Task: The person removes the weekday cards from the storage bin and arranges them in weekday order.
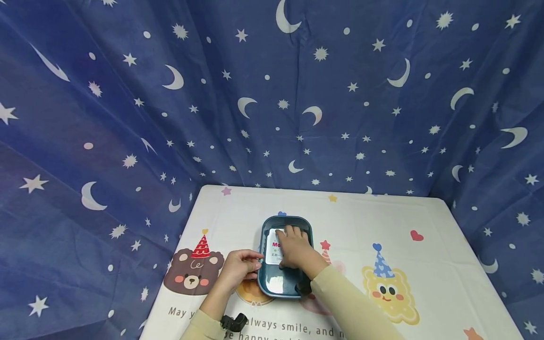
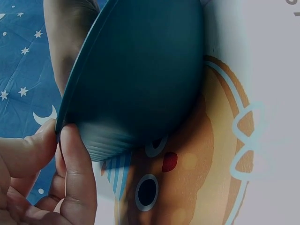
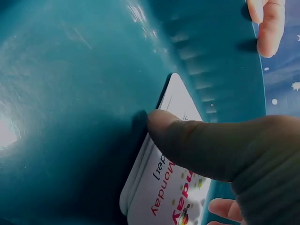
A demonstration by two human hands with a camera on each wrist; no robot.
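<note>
A dark teal plastic tray [image 1: 272,289] with rounded corners stands lengthwise on the table. Inside it lies a stack of white cards [image 1: 273,258]; its top card reads "Monday" in red and pink in the right wrist view. My left hand [image 1: 239,269] pinches the tray's left rim between thumb and fingers. Reaching in from the right, my right hand [image 1: 296,249] spans the stack. In the right wrist view its thumb [image 3: 187,140] presses over one edge of the cards, while fingertips [image 3: 226,209] show on the far side. Part of the stack is hidden under that hand.
The tray rests on a white tablecloth [image 1: 382,226] printed with a bear, a biscuit figure, hearts and lettering. A blue curtain [image 1: 272,94] with moons and stars hangs behind and on both sides. A black strap device [image 1: 233,323] sits on the left wrist.
</note>
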